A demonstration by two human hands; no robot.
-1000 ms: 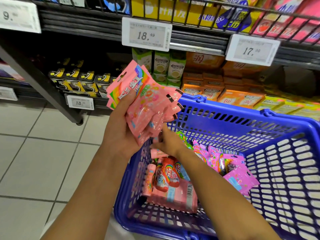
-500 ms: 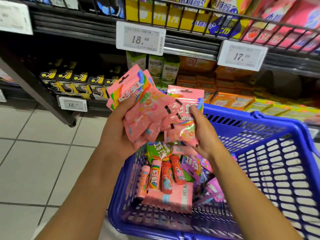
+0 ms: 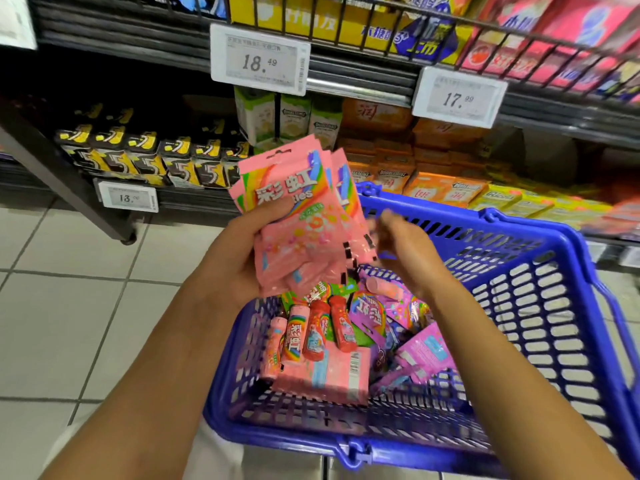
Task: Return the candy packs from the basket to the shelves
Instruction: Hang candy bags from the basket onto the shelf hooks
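Head view: your left hand [image 3: 239, 251] grips a fan of pink candy packs [image 3: 304, 216] above the blue basket [image 3: 519, 271], your right hand [image 3: 405, 251] blurred and apparently empty; square the stack before shelving.

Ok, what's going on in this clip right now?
A person is sorting candy out of a blue basket in front of store shelves. The left hand grips a fanned stack of pink candy packs above the basket. The right hand, blurred, is beside the stack with fingers loosely curled; it seems to hold nothing. Plenty remains in the basket: candy tubes, purple packs and a pink box.
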